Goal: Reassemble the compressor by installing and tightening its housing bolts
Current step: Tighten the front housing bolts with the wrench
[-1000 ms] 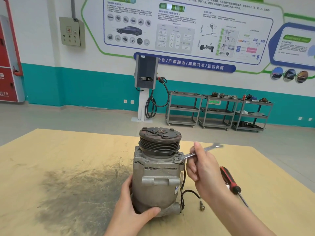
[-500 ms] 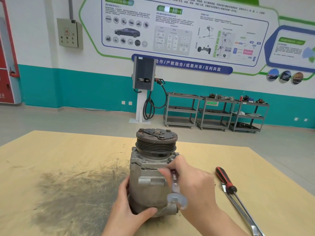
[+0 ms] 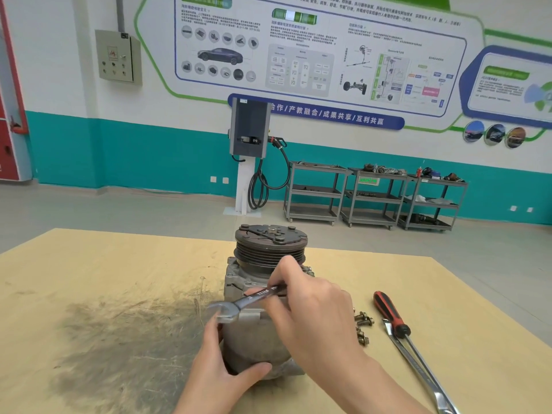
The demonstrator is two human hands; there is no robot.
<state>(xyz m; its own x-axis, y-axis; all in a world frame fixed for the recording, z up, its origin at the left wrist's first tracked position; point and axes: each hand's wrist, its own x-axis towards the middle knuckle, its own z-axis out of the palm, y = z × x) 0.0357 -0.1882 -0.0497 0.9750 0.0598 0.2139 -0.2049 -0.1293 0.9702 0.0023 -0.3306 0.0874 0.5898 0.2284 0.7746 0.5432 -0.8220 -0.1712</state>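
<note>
A grey compressor (image 3: pixel 254 339) stands upright on the wooden table (image 3: pixel 104 279), its dark grooved pulley (image 3: pixel 270 249) on top. My left hand (image 3: pixel 221 372) grips the lower housing from the near left, thumb across the front. My right hand (image 3: pixel 310 309) holds an open-end wrench (image 3: pixel 248 301) across the front of the housing. The wrench's free jaw points left, while its other end is hidden under my fingers near the top flange. Three loose bolts (image 3: pixel 363 325) lie on the table just right of the compressor.
A red-and-black handled screwdriver (image 3: pixel 391 316) and a long flat wrench (image 3: pixel 418 363) lie at the right of the table. A dark grease smear (image 3: pixel 119 339) covers the table's left middle. Metal shelf carts (image 3: pixel 373 195) and a charging post (image 3: pixel 248 156) stand far off by the wall.
My right hand has swung the wrench round from pointing right, through pointing toward me, to pointing left. The left hand has kept its grip. The loose bolts have come into view.
</note>
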